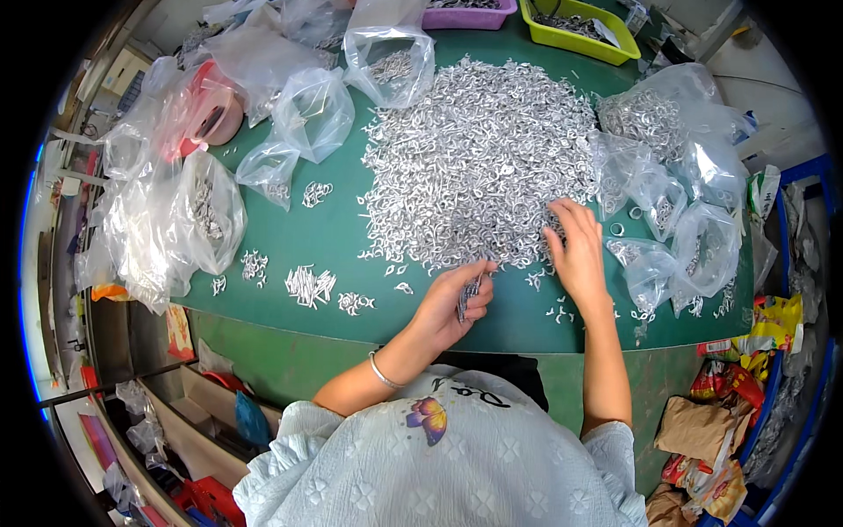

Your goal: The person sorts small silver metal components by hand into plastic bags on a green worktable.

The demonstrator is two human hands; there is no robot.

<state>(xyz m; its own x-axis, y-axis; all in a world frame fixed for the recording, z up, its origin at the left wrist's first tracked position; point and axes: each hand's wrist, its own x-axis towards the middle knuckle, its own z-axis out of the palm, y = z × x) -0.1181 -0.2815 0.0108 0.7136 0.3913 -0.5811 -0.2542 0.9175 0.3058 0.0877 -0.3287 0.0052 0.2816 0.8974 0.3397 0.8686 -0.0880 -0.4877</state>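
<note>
A wide heap of small silver-grey metal parts (479, 149), many of them ring- or hook-shaped, covers the middle of the green table (351, 237). At the heap's near edge, my left hand (448, 303) is closed around several small dark-grey metal pieces (468, 299). Their exact shape is partly hidden by the fingers. My right hand (578, 250) rests at the heap's right near edge, thumb and fingers apart and fingertips on the parts. A few loose pieces (562, 309) lie on the table beside the right wrist.
Small sorted piles, one of straight pins (309, 285), lie to the left. Clear plastic bags (206, 211) crowd the left side, and more bags of parts (645, 123) stand right. A yellow-green basket (584, 35) and a purple basket (470, 16) sit at the back. Drawers (189, 395) stand lower left.
</note>
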